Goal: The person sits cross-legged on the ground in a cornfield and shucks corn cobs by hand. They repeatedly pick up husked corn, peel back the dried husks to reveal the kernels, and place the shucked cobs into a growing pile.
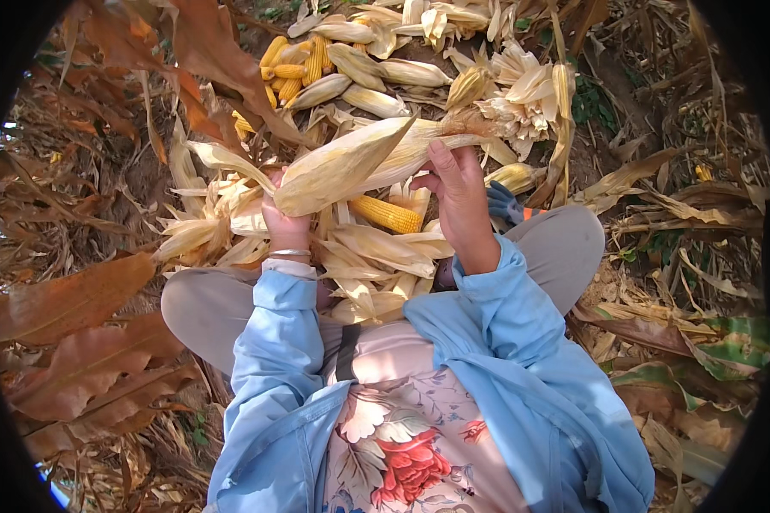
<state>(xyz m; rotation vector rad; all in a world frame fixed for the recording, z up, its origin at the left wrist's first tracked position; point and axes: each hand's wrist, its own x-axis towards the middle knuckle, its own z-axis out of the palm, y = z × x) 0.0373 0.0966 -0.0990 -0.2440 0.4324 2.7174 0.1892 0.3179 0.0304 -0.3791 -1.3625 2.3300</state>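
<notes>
An ear of corn in its pale dry husk (350, 163) lies slantwise between my hands, brown silk (465, 122) at its upper right end. My left hand (285, 215) grips the stalk end, partly hidden behind a broad husk leaf. Near the silk end, the thumb and fingers of my right hand (457, 186) pinch the edge of the husk. Below the ear, a bare yellow corn cob (388, 215) rests on loose husks (385, 250) between my legs.
Ahead is a pile of bare yellow cobs (289, 70), with several unhusked ears (375, 101) beside it. A blue-grey glove (504, 204) lies by my right knee. Dry corn leaves (83, 359) crowd in from the left. Dry stalks and leaves (686, 218) cover the ground at right.
</notes>
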